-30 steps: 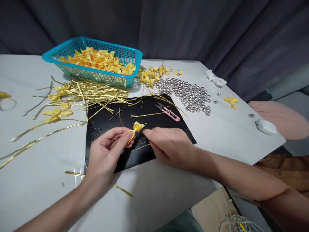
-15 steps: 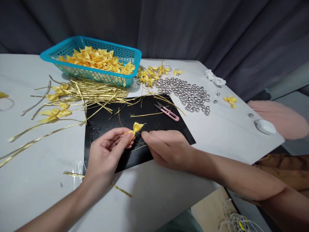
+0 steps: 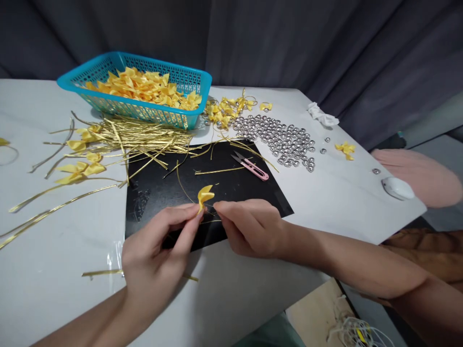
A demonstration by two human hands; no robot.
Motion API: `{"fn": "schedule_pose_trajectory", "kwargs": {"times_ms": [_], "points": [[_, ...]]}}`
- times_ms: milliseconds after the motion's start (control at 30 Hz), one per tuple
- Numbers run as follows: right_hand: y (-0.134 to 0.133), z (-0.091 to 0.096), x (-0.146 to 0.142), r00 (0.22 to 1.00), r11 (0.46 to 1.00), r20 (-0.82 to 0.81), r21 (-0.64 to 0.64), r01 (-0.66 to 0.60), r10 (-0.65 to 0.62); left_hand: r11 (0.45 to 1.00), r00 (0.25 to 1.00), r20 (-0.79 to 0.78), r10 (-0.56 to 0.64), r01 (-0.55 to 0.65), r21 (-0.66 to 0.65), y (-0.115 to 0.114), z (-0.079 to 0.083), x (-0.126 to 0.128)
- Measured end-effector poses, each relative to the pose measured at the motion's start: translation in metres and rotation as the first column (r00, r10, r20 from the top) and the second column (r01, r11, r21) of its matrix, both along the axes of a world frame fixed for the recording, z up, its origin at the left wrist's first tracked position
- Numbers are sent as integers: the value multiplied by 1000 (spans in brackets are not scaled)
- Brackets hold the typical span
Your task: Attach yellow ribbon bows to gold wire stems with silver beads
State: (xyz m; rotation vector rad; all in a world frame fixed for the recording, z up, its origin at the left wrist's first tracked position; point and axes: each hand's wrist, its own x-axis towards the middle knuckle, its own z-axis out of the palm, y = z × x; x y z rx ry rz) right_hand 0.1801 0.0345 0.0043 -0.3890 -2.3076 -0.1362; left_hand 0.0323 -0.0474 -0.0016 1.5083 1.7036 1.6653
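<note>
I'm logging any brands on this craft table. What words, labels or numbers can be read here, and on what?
None can be read.
The pink snips, the blue basket, the black mat and the white mouse show no legible marks.
The yellow bow pinched by the left hand, near the right hand, is plain.

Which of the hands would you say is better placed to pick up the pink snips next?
Probably the right hand: it lies nearer the pink snips and pinches only thin wire, while the left hand pinches the yellow bow.
</note>
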Motion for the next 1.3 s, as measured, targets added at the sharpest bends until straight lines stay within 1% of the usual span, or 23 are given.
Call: {"fn": "schedule_pose_trajectory", "kwargs": {"times_ms": [67,100,167,233,500,567,667,767,867,933,1000,1100,1200,1233,1267,1300], "points": [[-1,-2,0,999,1000,-47,8,-16,17,991,993,-95,-68,78,110,-1,-5,-4],[-2,-3,0,998,1000,-61,5,-26,26,982,987,-126,-104,122,144,-1,-7,-5],[-2,-3,1,996,999,-71,-12,-46,45,966,970,-184,-161,193,171,-1,-7,-8],[-3,-4,1,995,998,-81,-35,-55,52,957,948,-256,-192,238,165,-2,-5,-10],[-8,-5,0,982,993,-180,-91,-77,60,960,846,-491,-210,273,59,-4,6,-15],[-9,-4,0,978,991,-200,-106,-76,54,957,822,-535,-196,279,78,-2,8,-15],[-11,-3,0,974,990,-220,-114,-82,56,952,796,-588,-143,274,138,0,10,-13],[-12,-2,-2,972,990,-229,-115,-84,56,947,781,-614,-117,275,169,0,11,-13],[-12,-2,-2,967,989,-247,-112,-94,64,951,779,-609,-150,281,125,-1,10,-15],[-13,-3,-2,967,989,-248,-113,-96,66,960,799,-578,-166,265,90,-1,11,-15],[-14,-3,-1,969,988,-241,-122,-93,62,968,831,-535,-154,236,88,0,12,-14],[-15,-1,-1,970,972,-229,-202,-123,75,974,848,-511,-139,210,84,1,15,-9],[-14,-1,-2,963,922,-248,-338,-188,105,981,858,-501,-117,178,76,3,17,-6],[-12,-1,-2,959,905,-262,-372,-206,111,985,867,-494,-71,140,104,4,18,-6],[-11,-1,-3,956,889,-268,-401,-221,117,980,852,-521,-61,150,132,6,18,-7],[-9,-2,-3,954,878,-277,-421,-230,117,969,811,-581,-74,196,149,8,19,-8]]}}
